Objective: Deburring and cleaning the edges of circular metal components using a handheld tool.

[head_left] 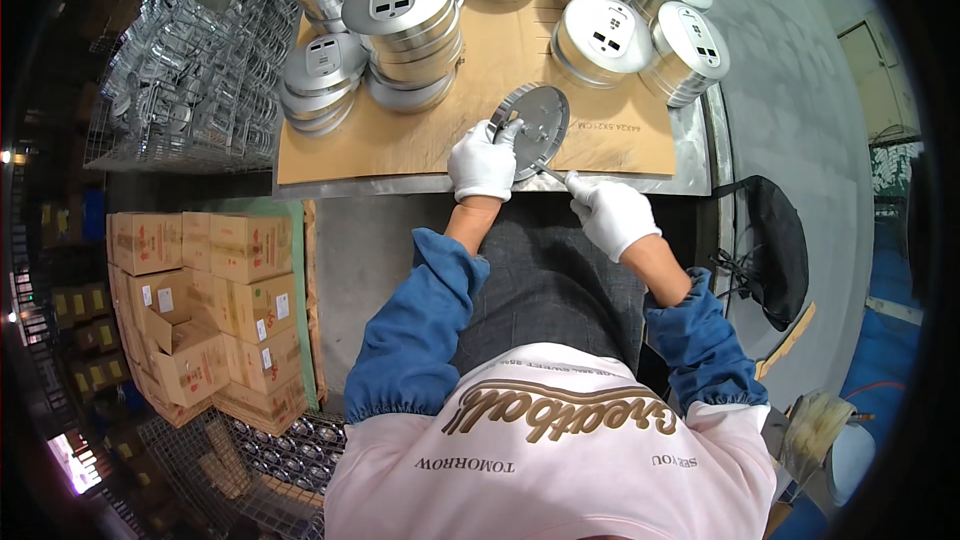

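Across the table (693,172) lies a cardboard sheet (385,158), with stacks of discs (405,40) standing along its far side, left and right. Nearer the person (550,480), one disc (545,125) sits between the left hand (482,165) and right hand (612,215). Left of the table stands a basket (165,162) of parts (190,70); nearer, below it, boxes (240,305) are piled.

My fisheye view, facing down from the wearer's head, close above shirt (560,488), left hand (482,164), right hand (614,216) and table (692,155)
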{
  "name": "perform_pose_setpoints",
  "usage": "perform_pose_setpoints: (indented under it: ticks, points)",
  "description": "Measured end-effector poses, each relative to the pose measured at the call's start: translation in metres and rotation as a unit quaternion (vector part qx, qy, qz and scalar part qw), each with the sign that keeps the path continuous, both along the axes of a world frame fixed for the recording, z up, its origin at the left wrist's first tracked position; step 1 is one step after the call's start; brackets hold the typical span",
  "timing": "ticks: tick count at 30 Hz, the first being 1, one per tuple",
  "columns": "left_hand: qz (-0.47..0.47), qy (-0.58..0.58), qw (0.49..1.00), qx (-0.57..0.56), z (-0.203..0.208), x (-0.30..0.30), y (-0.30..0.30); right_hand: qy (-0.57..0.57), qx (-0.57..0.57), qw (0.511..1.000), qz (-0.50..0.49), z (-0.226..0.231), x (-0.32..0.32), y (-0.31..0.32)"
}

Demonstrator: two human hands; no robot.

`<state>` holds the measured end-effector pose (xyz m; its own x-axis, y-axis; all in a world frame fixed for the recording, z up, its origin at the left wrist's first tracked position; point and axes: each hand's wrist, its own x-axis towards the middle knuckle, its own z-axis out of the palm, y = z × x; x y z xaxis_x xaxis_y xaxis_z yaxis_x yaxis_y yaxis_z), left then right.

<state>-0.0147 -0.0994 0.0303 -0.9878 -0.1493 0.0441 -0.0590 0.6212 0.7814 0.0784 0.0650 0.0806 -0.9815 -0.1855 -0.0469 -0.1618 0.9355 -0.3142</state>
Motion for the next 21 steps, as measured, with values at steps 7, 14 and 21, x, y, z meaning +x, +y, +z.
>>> perform_pose_setpoints:
  ticks: [7, 14, 21]
  points:
    - [-0.033, 0.096, 0.993, -0.055, 0.003, 0.004, 0.003, -0.122, 0.092, 0.988, 0.033, 0.038, -0.02, -0.008]
    - [-0.053, 0.132, 0.989, -0.041, 0.004, 0.006, 0.003, -0.155, 0.122, 0.979, 0.057, 0.043, -0.033, -0.013]
    - [-0.06, 0.139, 0.988, -0.043, 0.002, 0.008, 0.004, -0.173, 0.13, 0.973, 0.085, 0.044, -0.051, -0.015]
